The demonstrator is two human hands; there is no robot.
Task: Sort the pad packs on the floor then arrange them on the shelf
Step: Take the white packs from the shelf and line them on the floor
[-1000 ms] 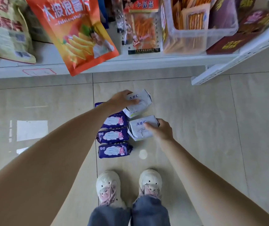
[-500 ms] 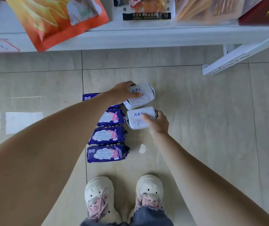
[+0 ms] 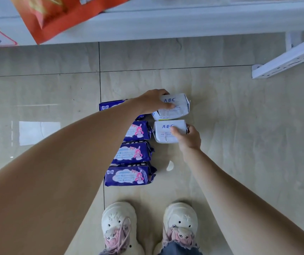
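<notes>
The floor (image 3: 239,126) filled most of my view, with the shelf (image 3: 165,21) edge running along the top and an orange bag (image 3: 70,13) hanging over it. Below that, a column of purple packs (image 3: 131,174) lay on the tiles, and just right of them sat two white packs, one behind the other.

My left hand (image 3: 153,101) gripped the far white pack (image 3: 177,105), fingers curled over its left end. My right hand (image 3: 188,138) gripped the near white pack (image 3: 167,132), thumb on top by the lettering.

I judged the step to be squaring the whites into their own column. To do it well, I would keep both packs flat, press their long sides together, and line their left ends just beside the purple row without nudging it.

My left arm covered much of the farthest purple pack and part of the next. Something white with a yellow-green edge peeked from under the far pack; I could not tell what it was. The small print was unreadable.
</notes>
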